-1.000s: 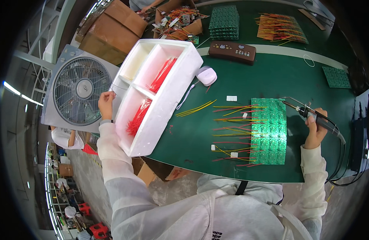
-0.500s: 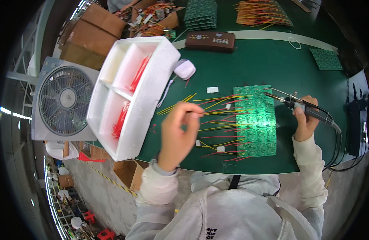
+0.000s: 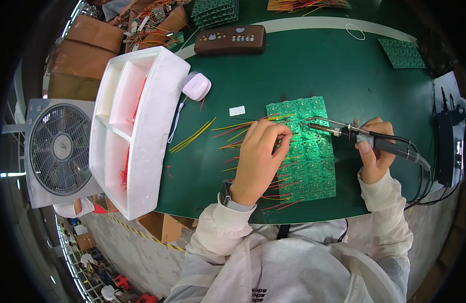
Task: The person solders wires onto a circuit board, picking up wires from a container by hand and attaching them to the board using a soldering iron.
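My right hand (image 3: 377, 151) grips a soldering iron (image 3: 367, 139) with a thin metal guide tube along its top. Its tip points left, just over a green circuit board panel (image 3: 319, 177). Above the panel's left part, my left hand (image 3: 258, 159) is closed in a pinch, with what looks like a thin wire at the fingertips; its colour is hidden. Red and yellow wires (image 3: 238, 126) stick out from the panel's left side, partly covered by that hand. Several loose yellow wires (image 3: 193, 135) lie farther left on the green table.
A white foam box (image 3: 152, 136) with compartments holds red wires. Around it stand a fan (image 3: 61, 146), a lilac case (image 3: 196, 87) and cardboard boxes (image 3: 84, 48). Farther back are a brown pencil case (image 3: 230, 40) and stacked boards (image 3: 215, 12). Cables run from the iron toward a dark unit (image 3: 447, 146).
My left hand has moved right, from the wires onto the panel. The iron's tip has come left over the panel. The whole view has shifted, too.
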`<act>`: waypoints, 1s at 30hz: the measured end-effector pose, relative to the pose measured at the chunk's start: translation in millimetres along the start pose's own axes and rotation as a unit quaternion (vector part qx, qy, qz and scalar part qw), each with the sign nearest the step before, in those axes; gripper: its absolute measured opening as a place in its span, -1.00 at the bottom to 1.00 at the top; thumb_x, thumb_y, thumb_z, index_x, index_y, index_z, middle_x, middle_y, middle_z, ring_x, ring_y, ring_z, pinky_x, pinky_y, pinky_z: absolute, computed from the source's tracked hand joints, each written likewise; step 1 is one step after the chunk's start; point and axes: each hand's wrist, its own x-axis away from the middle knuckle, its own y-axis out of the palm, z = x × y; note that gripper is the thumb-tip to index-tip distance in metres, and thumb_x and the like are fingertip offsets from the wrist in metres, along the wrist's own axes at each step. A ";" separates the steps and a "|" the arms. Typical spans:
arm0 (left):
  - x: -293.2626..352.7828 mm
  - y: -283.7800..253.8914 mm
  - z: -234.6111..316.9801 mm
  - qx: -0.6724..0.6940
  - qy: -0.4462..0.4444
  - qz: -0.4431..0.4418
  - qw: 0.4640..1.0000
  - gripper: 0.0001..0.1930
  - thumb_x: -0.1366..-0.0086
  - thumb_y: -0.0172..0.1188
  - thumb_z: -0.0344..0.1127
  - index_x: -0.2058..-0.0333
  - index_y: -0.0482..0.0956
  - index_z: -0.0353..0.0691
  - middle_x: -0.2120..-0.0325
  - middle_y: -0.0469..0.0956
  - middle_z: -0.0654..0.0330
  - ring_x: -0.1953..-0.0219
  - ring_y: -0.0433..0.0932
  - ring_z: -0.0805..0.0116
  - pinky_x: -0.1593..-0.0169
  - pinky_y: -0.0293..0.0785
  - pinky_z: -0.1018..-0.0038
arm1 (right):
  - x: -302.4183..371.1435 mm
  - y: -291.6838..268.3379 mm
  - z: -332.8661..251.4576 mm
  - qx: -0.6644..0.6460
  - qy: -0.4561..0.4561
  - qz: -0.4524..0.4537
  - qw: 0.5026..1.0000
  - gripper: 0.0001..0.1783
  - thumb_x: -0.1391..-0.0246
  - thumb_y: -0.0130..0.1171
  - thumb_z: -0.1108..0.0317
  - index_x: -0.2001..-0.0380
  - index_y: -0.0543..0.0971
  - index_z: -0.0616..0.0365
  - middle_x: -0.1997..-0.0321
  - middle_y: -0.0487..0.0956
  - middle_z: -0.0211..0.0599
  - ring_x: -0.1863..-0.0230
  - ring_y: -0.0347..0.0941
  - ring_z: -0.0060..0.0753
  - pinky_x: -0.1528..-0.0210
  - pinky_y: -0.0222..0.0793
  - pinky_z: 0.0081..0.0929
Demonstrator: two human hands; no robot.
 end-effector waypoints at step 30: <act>5.1 3.0 0.2 0.029 -0.014 0.015 0.999 -0.83 0.15 0.18 -0.62 0.53 0.43 -0.28 0.61 0.32 0.27 0.56 0.30 0.45 0.45 0.25 0.57 | 5.0 -1.1 0.2 0.002 0.000 -0.039 0.999 -0.71 0.17 0.14 0.31 0.45 0.35 0.32 0.53 0.39 -0.20 0.52 0.26 -0.49 0.47 0.18 -0.58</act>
